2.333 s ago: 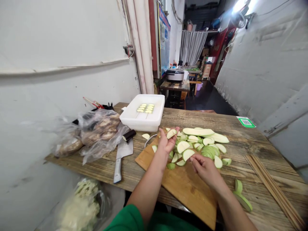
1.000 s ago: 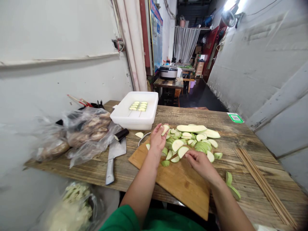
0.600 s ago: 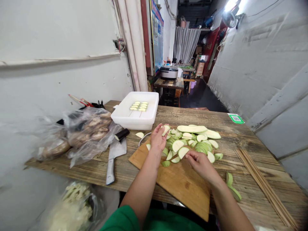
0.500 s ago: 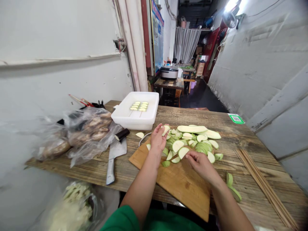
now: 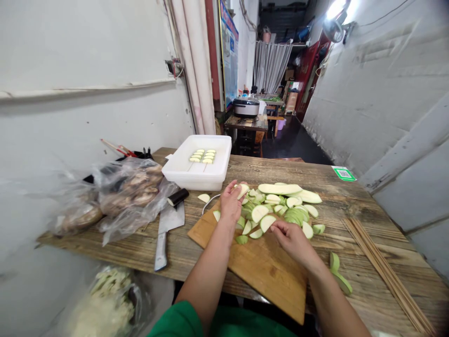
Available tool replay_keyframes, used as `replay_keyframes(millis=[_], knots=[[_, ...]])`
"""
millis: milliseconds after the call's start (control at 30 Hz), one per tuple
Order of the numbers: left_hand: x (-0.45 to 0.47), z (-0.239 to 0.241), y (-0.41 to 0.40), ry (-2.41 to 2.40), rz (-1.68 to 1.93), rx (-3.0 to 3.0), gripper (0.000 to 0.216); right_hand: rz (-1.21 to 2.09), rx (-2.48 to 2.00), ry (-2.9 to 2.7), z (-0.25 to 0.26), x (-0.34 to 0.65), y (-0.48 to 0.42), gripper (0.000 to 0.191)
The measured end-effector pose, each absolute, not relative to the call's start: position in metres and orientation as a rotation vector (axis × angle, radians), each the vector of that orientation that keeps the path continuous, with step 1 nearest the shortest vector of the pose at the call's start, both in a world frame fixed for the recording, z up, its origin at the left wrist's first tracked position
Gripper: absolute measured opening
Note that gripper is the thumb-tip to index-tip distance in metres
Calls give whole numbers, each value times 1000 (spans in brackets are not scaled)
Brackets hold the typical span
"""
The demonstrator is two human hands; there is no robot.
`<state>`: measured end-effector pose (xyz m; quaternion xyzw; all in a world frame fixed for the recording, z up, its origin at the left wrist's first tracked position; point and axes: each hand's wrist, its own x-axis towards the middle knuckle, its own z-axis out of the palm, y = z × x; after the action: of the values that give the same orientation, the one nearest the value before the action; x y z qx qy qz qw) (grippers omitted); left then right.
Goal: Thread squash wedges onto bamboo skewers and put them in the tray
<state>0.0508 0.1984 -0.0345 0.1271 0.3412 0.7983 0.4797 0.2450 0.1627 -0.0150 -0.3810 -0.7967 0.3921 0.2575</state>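
My left hand is closed around a pale half-round zucchini slice at the left side of a pile. My right hand has thumb and fingers pinched together beside the edge of another half-round slice; what the pinch holds cannot be made out. Many cut slices lie heaped on and behind the wooden cutting board. Two long peeled-looking halves rest behind the heap. In a white plastic box, two skewers of slices lie side by side.
A cleaver lies left of the board, near a dark eggplant piece. Plastic bags of mushrooms are at the far left. Bamboo skewers and two stray slices lie right. A bag of cauliflower sits below the table edge.
The slice in my left hand has turned slightly and shows more of its flat face. My right hand stays in nearly the same spot.
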Motion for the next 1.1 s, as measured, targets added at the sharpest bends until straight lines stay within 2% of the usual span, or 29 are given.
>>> replay_keyframes(millis=[400,800,1000,1100], knots=[[50,-33,197,806,1919,293,25,1023,-1024,-2185,-16,244,163,27],[54,-26,195,643,1781,88,1,1012,-1027,-2174,-21,239,161,26],[56,-26,193,633,1845,139,2,960,-1038,-2177,-20,237,160,25],[55,-27,193,664,1863,155,10,940,-1025,-2191,-22,236,159,25]])
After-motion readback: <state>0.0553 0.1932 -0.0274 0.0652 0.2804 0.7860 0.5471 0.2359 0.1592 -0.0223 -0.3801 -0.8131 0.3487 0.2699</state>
